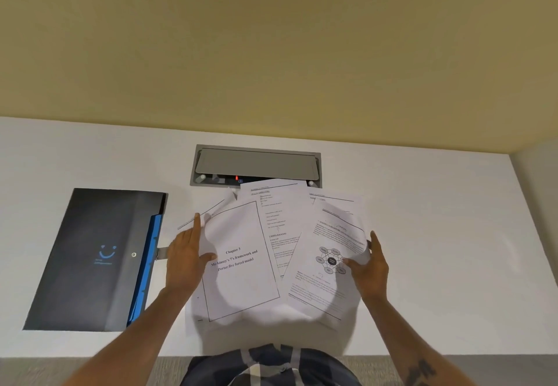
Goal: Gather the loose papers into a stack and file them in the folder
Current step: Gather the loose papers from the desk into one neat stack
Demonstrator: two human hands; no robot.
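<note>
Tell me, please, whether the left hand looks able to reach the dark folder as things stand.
Probably yes: the left hand presses the left edge of the papers right beside the folder, and nothing stands between them. It would have to leave the papers first.

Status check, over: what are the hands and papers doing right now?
Left hand and right hand flat against outer edges of the papers, thumbs on top. Sheets fanned, not yet stacked. Folder closed at left, nothing blocking.
</note>
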